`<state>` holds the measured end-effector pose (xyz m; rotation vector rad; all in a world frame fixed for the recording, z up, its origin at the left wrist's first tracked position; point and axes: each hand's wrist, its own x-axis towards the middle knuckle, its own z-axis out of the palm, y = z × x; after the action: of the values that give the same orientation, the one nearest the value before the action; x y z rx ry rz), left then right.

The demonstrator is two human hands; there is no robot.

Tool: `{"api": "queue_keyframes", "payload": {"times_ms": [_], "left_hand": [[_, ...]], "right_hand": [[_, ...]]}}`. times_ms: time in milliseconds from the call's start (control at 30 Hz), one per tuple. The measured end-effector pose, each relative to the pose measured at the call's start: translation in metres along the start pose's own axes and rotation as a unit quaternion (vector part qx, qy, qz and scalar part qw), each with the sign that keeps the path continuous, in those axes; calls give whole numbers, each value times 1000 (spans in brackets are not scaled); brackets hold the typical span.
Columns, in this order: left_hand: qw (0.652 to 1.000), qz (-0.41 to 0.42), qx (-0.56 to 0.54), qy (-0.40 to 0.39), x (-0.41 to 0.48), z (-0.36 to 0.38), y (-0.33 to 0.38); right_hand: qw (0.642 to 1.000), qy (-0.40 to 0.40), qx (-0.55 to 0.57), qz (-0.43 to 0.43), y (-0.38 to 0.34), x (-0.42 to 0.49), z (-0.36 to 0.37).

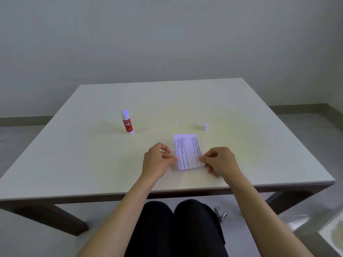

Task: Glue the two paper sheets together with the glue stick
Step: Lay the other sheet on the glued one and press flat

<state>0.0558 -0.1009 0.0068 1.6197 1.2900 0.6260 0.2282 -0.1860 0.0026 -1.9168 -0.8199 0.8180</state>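
Bench: flat matte off-white top, dark brown frame + legs, plain grey wall behind. Glue stick stands upright far left of centre, red label w/ white lettering, white body, uncapped; tip looks bluish, prob. glare. Its cap, small white cylinder, stands well apart to the right, just beyond the paper's far right corner. Nothing between hands and either item.

Paper sheets: small white rectangle, printed black text on top face, lying flat near the front edge, roughly centre. A 2nd layer peeks out along the near right edge, so sheets seem stacked; can't tell if bonded.

Left hand: grip is a thumb/forefinger pinch on the paper's left edge, other fingers curled. Right hand: same pinch on the right edge, near the front corner. Both wrists rest low over the bench, forearms bare.

Below bench: dark trousers, knees together. Small metal hook-like part on the floor right of the knees. Pale tray-like obj at bottom right corner, cropped.
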Motion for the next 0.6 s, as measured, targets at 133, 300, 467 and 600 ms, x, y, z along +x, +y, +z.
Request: {"api": "queue_keyframes", "payload": {"times_ms": [133, 300, 467, 600], "left_hand": [[1000, 2, 11, 1, 1, 0, -1], [1000, 2, 23, -6, 4, 1, -2], [999, 20, 47, -4, 6, 3, -4], [994, 48, 97, 6, 6, 8, -4]], "right_hand": [[1000, -1, -24, -3, 0, 0, 1], [999, 1, -42, -8, -1, 0, 2], [997, -1, -73, -20, -3, 0, 4], [990, 2, -138, -35, -5, -1, 8]]}}
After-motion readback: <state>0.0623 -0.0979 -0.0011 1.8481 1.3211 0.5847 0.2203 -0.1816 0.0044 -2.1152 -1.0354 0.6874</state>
